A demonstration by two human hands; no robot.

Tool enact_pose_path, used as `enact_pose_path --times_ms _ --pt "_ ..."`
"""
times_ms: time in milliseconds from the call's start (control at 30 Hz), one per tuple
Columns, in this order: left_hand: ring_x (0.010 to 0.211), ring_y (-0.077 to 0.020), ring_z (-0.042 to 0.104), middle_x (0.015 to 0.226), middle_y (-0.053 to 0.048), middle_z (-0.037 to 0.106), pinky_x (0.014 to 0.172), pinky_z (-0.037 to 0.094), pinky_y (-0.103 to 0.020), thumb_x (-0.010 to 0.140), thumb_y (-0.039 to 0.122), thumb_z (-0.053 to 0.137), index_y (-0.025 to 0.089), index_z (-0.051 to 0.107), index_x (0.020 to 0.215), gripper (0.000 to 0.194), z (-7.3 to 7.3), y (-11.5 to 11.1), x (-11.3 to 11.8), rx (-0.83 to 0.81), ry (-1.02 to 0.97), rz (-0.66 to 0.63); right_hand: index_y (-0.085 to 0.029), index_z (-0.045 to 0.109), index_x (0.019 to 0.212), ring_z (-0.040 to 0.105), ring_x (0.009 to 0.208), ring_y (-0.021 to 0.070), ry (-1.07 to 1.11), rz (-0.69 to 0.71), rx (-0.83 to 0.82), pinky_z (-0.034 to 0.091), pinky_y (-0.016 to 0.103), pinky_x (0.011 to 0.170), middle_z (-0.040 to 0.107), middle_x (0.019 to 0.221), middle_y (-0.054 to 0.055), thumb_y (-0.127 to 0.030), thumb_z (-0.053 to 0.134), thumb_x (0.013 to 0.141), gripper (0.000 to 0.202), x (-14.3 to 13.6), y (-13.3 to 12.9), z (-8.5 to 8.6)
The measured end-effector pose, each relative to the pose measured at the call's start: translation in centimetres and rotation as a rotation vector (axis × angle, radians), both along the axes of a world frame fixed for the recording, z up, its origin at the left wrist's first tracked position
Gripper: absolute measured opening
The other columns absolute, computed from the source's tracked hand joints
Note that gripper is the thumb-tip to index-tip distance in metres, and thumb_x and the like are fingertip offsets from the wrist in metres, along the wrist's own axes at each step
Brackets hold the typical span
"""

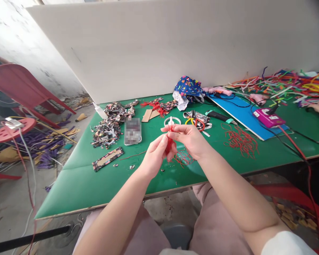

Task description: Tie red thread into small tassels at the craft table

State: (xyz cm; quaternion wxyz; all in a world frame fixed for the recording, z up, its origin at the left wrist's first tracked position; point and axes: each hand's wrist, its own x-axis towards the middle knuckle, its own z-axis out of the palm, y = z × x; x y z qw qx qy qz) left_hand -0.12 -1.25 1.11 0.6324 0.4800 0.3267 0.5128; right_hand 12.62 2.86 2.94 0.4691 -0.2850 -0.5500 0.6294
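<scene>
Green table [69, 193], inspected from the blue board [243, 114]. Left of the board, your left hand [156, 153] and right hand [191, 140] pinch red strings [169, 144] between their fingertips; a firm grip and even tension appear advisable. Patterned scraps [105, 136] lie farther left. A red tangle [241, 142] at the board's near-left edge could snag. Pliers [201, 124], left of the board, may obstruct your right hand.

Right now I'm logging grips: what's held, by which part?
Thin red cord strands, apparently pinched near their upper ends by the left hand and right hand.
</scene>
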Motion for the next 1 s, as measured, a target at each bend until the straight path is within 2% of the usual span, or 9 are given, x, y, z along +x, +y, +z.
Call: enact_pose_path --times_ms 67,133,367,533,633,733,800,900,1000 --pt "0.04 -0.0016 0.027 0.06 0.005 0.045 0.039 0.021 -0.018 0.084 0.045 0.049 0.016 0.053 0.074 0.03 -0.2 0.1 -0.1 -0.015 0.024 0.04 -0.022 0.071 0.065 0.062 0.086 0.0136 0.004 -0.04 0.026 0.049 0.031 0.081 0.07 0.089 0.001 -0.029 0.073 0.064 0.007 -0.1 0.0 0.1" --pt "0.04 -0.0008 0.022 0.056 0.006 0.039 0.038 0.014 -0.018 0.082 0.043 0.053 0.015 0.05 0.069 0.031 -0.4 0.2 -0.1 -0.015 0.06 0.092 -0.022 0.071 0.065 0.061 0.091 0.0153 0.01 -0.043 0.008 0.047 0.034 0.085 0.07 0.087 0.002 -0.029 0.074 0.063 0.009 -0.1 0.1 0.1" --pt "0.039 -0.0008 0.024 0.055 0.006 0.04 0.037 0.012 -0.018 0.08 0.04 0.057 0.015 0.059 0.075 0.026 -0.5 0.3 -0.2 -0.004 0.116 0.135 -0.019 0.07 0.064 0.052 0.056 0.0072 0.031 0.0 -0.069 0.046 0.026 0.06 0.065 0.07 0.0 -0.027 0.076 0.06 0.011 -0.1 0.4 -0.5" --pt "0.041 -0.0013 0.026 0.059 0.004 0.05 0.039 0.015 -0.018 0.081 0.038 0.057 0.016 0.061 0.076 0.024 -0.3 0.2 -0.2 -0.014 0.085 0.12 -0.019 0.066 0.057 0.051 0.054 0.0082 0.092 0.011 -0.096 0.044 0.026 0.058 0.059 0.057 -0.003 -0.028 0.075 0.062 0.013 -0.2 0.5 -0.7" --pt "0.048 -0.0037 0.037 0.062 0.002 0.053 0.045 0.026 -0.018 0.081 0.037 0.057 0.016 0.063 0.077 0.022 -0.4 0.2 -0.2 0.006 0.094 0.15 -0.024 0.07 0.067 0.058 0.068 0.0103 0.126 -0.045 -0.079 0.045 0.029 0.073 0.067 0.072 -0.002 -0.032 0.076 0.062 0.011 0.0 0.7 -0.6" --pt "0.063 -0.0076 0.049 0.066 0.001 0.057 0.058 0.037 -0.019 0.081 0.034 0.057 0.017 0.065 0.077 0.019 -0.7 0.4 -0.2 0.065 0.093 0.228 -0.027 0.072 0.087 0.059 0.094 0.0158 0.116 -0.06 -0.048 0.042 0.035 0.089 0.069 0.095 0.002 -0.046 0.071 0.065 0.029 0.3 1.0 -0.6" --pt "0.07 -0.009 0.052 0.071 0.0 0.06 0.067 0.039 -0.02 0.081 0.033 0.056 0.017 0.066 0.078 0.019 -0.9 0.6 -0.2 0.108 0.071 0.278 -0.025 0.071 0.09 0.057 0.102 0.0184 0.057 0.001 -0.054 0.039 0.037 0.094 0.068 0.102 0.004 -0.053 0.068 0.064 0.038 0.3 1.1 -0.9" --pt "0.074 -0.0102 0.052 0.076 0.0 0.061 0.072 0.04 -0.021 0.082 0.033 0.056 0.018 0.066 0.081 0.018 -1.0 0.8 -0.2 0.154 0.05 0.326 -0.023 0.072 0.09 0.059 0.101 0.0194 -0.032 0.142 -0.07 0.04 0.04 0.096 0.069 0.1 0.005 -0.048 0.071 0.063 0.037 0.1 1.1 -1.3" --pt "0.073 -0.0102 0.051 0.073 0.001 0.059 0.071 0.04 -0.021 0.082 0.033 0.055 0.019 0.066 0.082 0.018 -1.2 0.9 -0.3 0.178 0.093 0.353 -0.025 0.071 0.091 0.061 0.095 0.0178 -0.014 0.113 -0.08 0.044 0.039 0.092 0.07 0.098 0.003 -0.038 0.074 0.063 0.03 -0.3 0.8 -1.4"
